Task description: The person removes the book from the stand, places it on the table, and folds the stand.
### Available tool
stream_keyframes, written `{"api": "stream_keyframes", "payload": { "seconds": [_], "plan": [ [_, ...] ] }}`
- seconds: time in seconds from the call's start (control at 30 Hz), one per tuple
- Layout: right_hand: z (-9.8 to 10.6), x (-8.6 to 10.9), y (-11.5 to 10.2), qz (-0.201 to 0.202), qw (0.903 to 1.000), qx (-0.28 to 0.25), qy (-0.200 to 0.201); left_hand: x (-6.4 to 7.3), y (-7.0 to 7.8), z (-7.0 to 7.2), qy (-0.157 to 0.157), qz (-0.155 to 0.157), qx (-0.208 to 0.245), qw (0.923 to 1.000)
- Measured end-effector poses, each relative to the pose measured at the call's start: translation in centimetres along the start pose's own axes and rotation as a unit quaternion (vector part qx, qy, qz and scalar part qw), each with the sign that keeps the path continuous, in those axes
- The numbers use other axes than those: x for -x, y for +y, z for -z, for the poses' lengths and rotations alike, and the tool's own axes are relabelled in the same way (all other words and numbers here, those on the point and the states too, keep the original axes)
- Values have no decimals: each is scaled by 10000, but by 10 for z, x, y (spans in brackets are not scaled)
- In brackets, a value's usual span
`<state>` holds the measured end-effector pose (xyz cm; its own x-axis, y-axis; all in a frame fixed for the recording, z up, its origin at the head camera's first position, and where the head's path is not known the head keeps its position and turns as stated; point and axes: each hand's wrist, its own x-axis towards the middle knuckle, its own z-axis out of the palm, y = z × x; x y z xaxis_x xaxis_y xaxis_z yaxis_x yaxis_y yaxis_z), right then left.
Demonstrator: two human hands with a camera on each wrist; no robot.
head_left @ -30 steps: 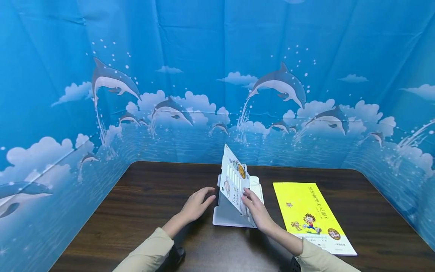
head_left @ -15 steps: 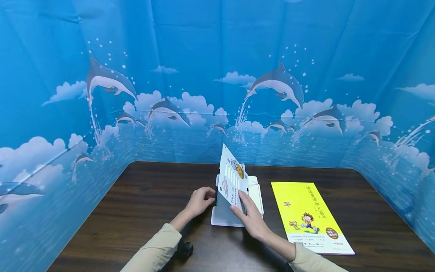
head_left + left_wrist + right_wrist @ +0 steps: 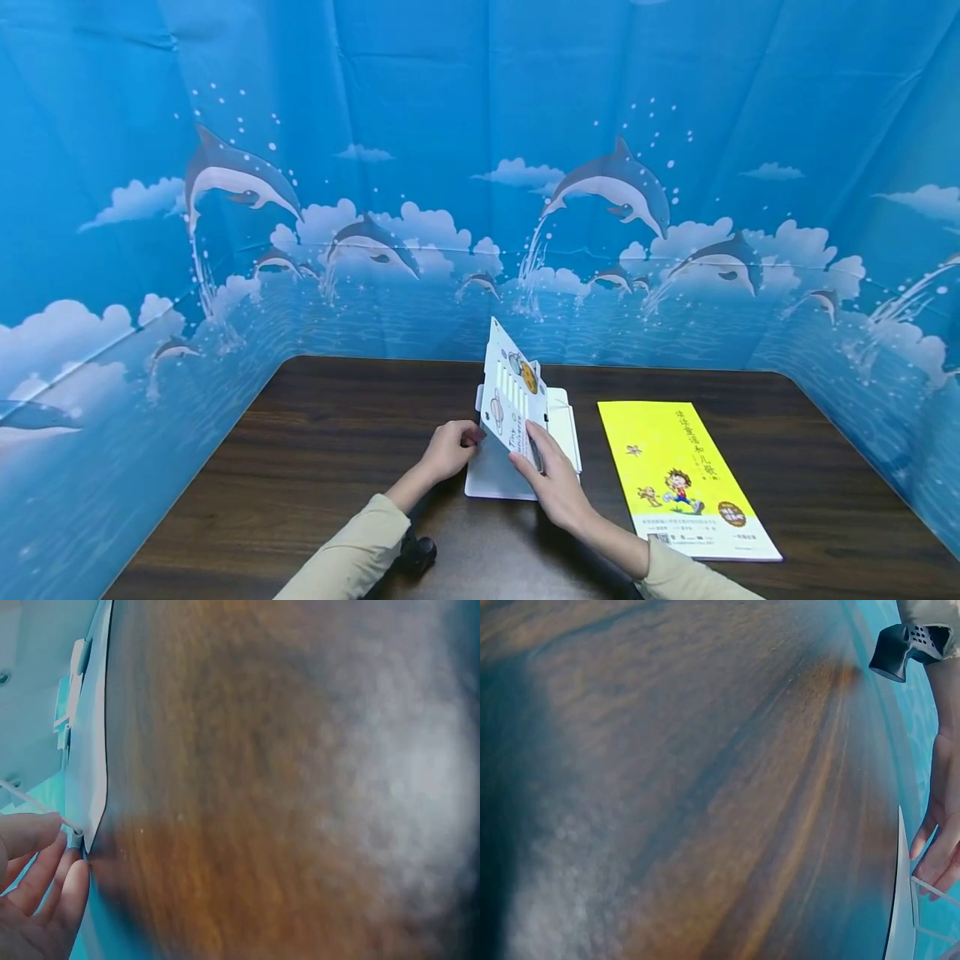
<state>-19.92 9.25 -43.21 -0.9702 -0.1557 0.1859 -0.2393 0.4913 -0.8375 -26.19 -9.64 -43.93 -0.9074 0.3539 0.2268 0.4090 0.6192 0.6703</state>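
A white book stand (image 3: 501, 475) stands on the table with its printed panel (image 3: 510, 396) tilted up from the base. The panel shows planets and the words "Tiny universe". My right hand (image 3: 558, 487) grips the panel's lower right part, with the thumb across its front. At the stand's left side, my left hand (image 3: 448, 450) has its fingers curled in. Close up in the left wrist view, thumb and fingers pinch a thin white wire (image 3: 34, 802) of the stand near its edge. The right wrist view shows the left hand (image 3: 941, 851) at this wire, too.
A yellow children's book (image 3: 678, 475) lies flat to the right of the stand, beyond the right forearm. Dark wood table (image 3: 360, 400) surrounds both things. A blue dolphin curtain (image 3: 450, 125) hangs behind and along both sides of the table.
My left hand has moved right to the stand's edge and its fingers have curled in. The right hand has shifted lower and left onto the panel. The panel's tilt looks the same.
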Motion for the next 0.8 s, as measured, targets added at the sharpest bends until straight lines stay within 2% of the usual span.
{"api": "stream_keyframes", "payload": {
  "seconds": [0.1, 0.37, 0.53, 0.8],
  "plan": [
    [-1, 1, 0, 38, 10000, 10, 49, 0, 1, -2, 15, -119, -177, 9998],
    [-3, 2, -1, 174, 9997, 112, 156, 2, 1, -8, 355, -100, -460, 9983],
    [-4, 3, -1, 135, 9997, 125, 157, 3, 0, -9, 420, -83, -396, 9983],
    [-1, 6, 2, 217, 9992, -159, 285, 4, 0, -11, 418, 141, -82, 9990]
  ]
}}
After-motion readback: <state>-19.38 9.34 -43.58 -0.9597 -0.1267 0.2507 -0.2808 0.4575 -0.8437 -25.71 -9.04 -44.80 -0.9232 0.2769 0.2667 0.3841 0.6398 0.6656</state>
